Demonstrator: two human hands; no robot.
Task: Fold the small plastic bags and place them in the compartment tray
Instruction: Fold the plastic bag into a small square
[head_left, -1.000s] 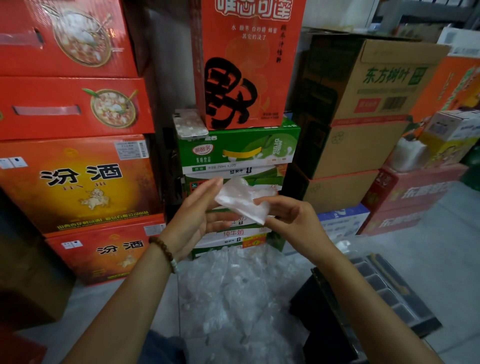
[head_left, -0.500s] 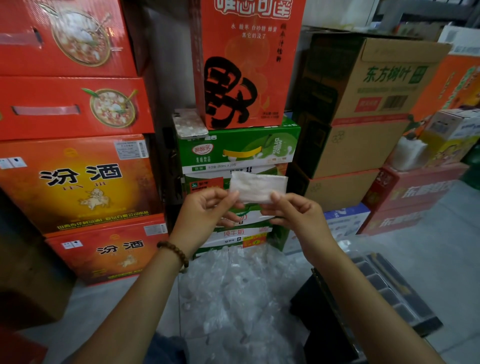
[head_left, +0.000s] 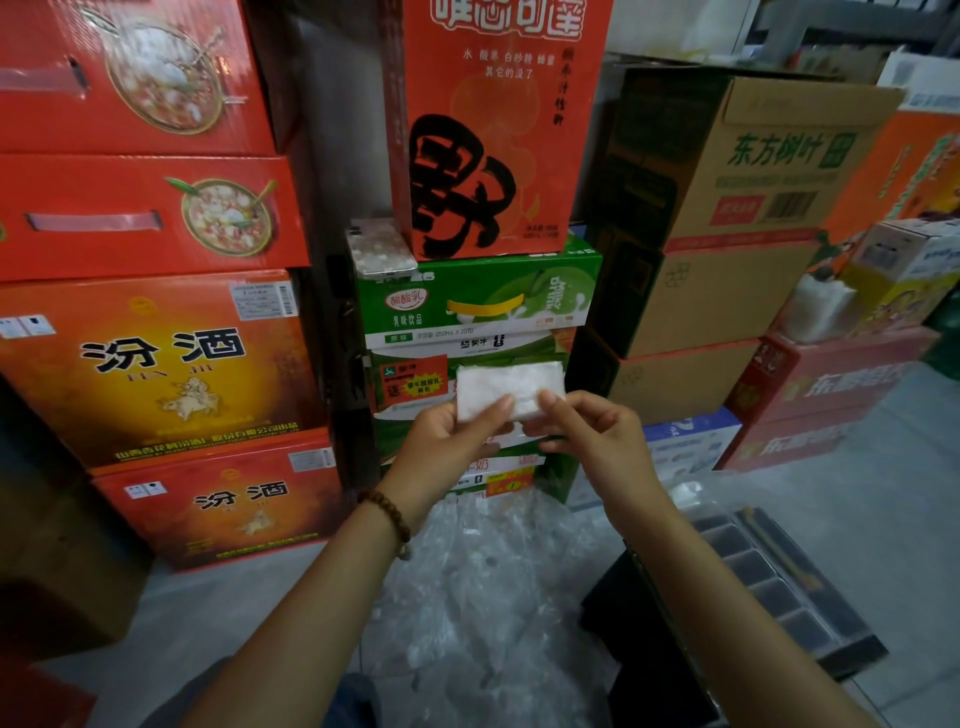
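A small clear plastic bag (head_left: 506, 384), flattened into a rectangle, is held up in front of the stacked boxes. My left hand (head_left: 447, 444) pinches its lower left edge and my right hand (head_left: 589, 441) pinches its lower right edge. Below my hands a heap of loose clear plastic bags (head_left: 483, 587) lies on the floor. The black compartment tray (head_left: 769, 577) sits on the floor at the lower right, partly hidden behind my right forearm.
Stacked cartons form a wall ahead: red boxes (head_left: 145, 364) on the left, green drink cases (head_left: 478, 306) in the middle, brown cartons (head_left: 727, 218) on the right. A phone (head_left: 382, 254) lies on the green case. Grey floor (head_left: 857, 493) stretches to the right.
The bag went from loosely crumpled between my hands to a flat folded rectangle. Both hands closed in on its lower edge and now pinch it closer together.
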